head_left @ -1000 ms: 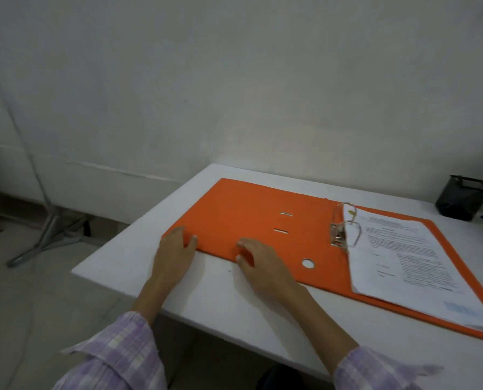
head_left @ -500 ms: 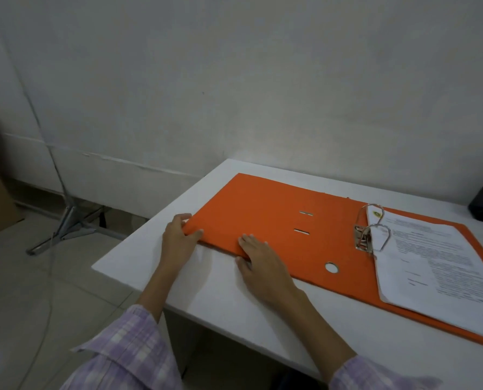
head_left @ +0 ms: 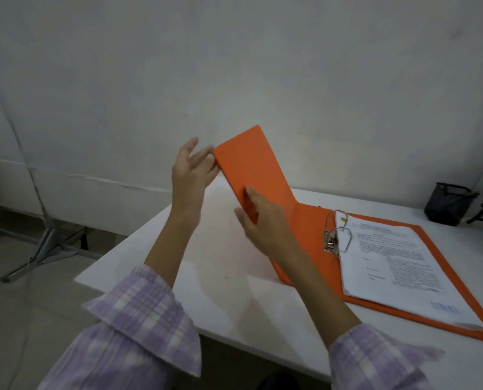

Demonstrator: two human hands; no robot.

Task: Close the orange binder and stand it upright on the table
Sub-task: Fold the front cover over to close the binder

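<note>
The orange binder (head_left: 262, 167) lies open on the white table (head_left: 223, 288). Its left cover is raised steeply off the table, swung up toward the spine. My right hand (head_left: 262, 223) grips the cover's near edge, thumb on the inner face. My left hand (head_left: 192, 173) has its fingers spread, and the fingertips touch the cover's outer edge near the top corner. The binder's right half stays flat and carries a stack of printed paper (head_left: 397, 266). Next to the spine stands the metal ring clip (head_left: 336, 235), with its rings through the paper.
A black mesh pen holder (head_left: 447, 204) stands at the table's back right by the wall. A metal stand foot (head_left: 46, 249) rests on the floor to the left. The table's left edge runs just below my left forearm.
The left cover lay flat under both hands; now both hands have lifted it steeply upward and rightward toward the spine. The view has also shifted to the left.
</note>
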